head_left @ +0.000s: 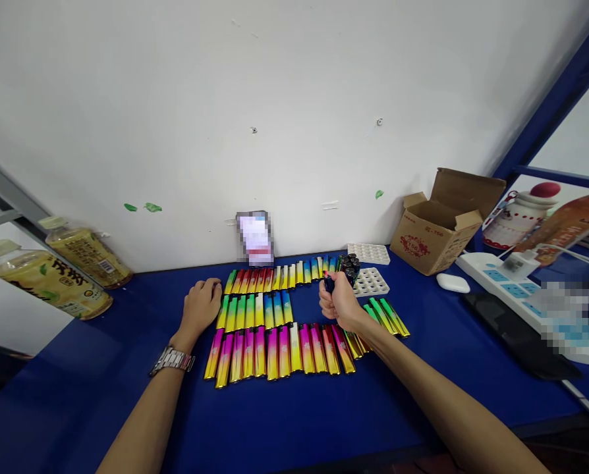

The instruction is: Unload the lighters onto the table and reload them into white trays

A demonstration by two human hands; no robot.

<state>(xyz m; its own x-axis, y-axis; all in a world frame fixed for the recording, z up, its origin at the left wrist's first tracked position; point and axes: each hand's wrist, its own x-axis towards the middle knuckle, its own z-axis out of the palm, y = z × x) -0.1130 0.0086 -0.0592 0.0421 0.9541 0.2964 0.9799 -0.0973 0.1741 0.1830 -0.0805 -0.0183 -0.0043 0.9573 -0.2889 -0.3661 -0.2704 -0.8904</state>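
Observation:
My right hand (342, 304) is closed around a dark blue lighter (329, 284), held upright above the table with the thumb at its top. Most of that lighter is hidden by the fingers. Palm down, my left hand (201, 305) lies on the blue table at the left end of the lighter rows, its fingers loosely stretched and holding nothing. Shiny lighters lie side by side: a back row (267, 279), a shorter green-to-blue middle row (245, 312) and a front row (279, 352) of mostly pink and yellow. Several green-gold lighters (387, 317) lie beyond my right wrist.
Dark-topped lighters (350, 264) stand beside a white holed tray (372, 282); another tray (371, 253) lies behind. A cardboard box (423, 234), earphone case (453, 283), power strip (504, 284) and black phone-like slab (516, 334) are right. A phone (255, 238) leans on the wall; drink bottles (52, 280) stand left.

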